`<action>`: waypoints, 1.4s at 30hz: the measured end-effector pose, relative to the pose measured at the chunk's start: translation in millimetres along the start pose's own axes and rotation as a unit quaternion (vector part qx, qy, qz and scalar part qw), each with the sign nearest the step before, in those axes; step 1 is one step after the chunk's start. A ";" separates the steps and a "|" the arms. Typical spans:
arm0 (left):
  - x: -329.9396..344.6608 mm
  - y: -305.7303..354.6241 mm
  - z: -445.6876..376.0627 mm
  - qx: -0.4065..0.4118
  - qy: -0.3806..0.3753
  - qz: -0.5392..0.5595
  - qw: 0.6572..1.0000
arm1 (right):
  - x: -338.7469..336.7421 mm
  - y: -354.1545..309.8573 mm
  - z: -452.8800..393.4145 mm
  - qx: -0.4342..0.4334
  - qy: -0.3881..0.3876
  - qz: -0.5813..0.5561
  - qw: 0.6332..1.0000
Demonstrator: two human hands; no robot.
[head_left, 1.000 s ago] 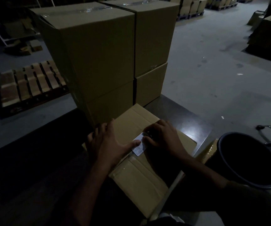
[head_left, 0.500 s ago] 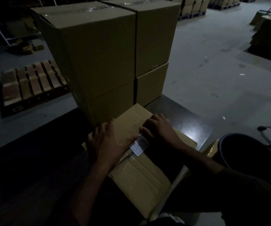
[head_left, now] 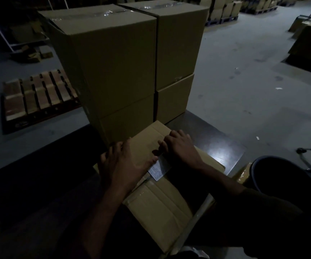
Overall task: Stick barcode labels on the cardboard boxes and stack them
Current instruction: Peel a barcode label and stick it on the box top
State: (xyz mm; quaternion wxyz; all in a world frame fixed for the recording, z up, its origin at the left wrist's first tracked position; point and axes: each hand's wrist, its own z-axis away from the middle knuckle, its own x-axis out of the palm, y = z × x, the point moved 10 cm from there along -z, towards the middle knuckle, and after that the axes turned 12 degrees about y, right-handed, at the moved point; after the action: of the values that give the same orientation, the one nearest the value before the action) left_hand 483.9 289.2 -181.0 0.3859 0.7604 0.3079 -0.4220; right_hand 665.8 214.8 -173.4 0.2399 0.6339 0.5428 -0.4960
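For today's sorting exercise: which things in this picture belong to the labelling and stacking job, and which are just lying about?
Part of the job:
- label
- box on the table
- stacked boxes
- left hand, flat on the box
- right hand, fingers pressing along the label

Lying about:
- wooden pallet
- dark bucket
- table

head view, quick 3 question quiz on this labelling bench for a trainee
1. True or false: the label lies on the flat box.
2. Which hand lies flat on the box with spread fingers? A left B right
3. How many boxes high is each stack behind the flat box?

Key: 1 true. 2 A; the right hand presses at the label's far end. 3 two.
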 end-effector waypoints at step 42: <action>1.0 -6.2 -2.9 -0.015 0.046 0.059 0.997 | -46.0 23.2 87.0 0.387 -0.016 -0.593 0.705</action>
State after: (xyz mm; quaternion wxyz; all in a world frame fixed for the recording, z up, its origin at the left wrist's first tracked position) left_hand 480.6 294.9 -182.8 0.4070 0.7900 0.2859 -0.3585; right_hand 659.0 114.0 -172.2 -0.3618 0.2098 0.5629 -0.7129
